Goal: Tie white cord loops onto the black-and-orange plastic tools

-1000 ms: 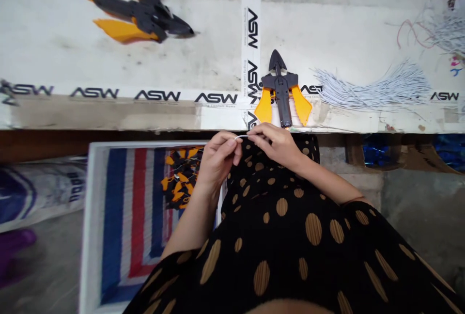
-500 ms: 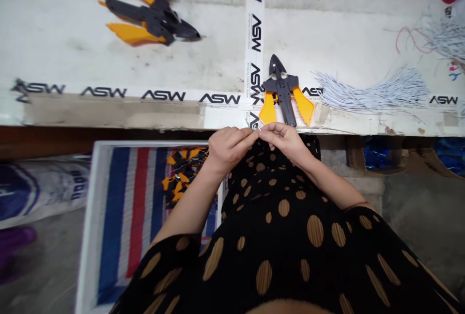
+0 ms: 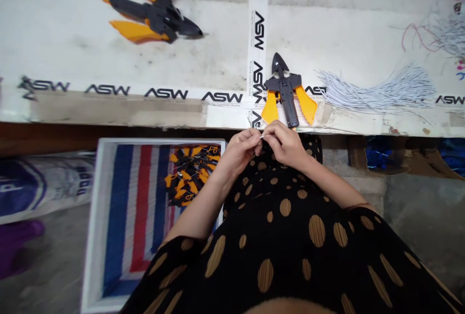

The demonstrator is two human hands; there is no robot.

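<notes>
My left hand (image 3: pixel 244 150) and my right hand (image 3: pixel 286 144) meet at the table's front edge, both with fingers pinched. A short white tie (image 3: pixel 262 136) shows between their fingertips; most of it is hidden. Just beyond my right hand a black and orange winged toy (image 3: pixel 285 92) lies on the table, its pointed dark nose facing away from me. To its right is a bundle of thin white ties (image 3: pixel 378 90).
More black and orange toys (image 3: pixel 156 17) lie at the table's back left and top. Below the table (image 3: pixel 72 62), left of my body, a white-rimmed crate (image 3: pixel 92 227) with striped lining holds small black and orange pieces (image 3: pixel 187 173). Loose strands lie at far right.
My left hand has turned and shifted slightly right, its fingers now curled. My right hand's fingers have bent inward around the white tie. The view has shifted slightly.
</notes>
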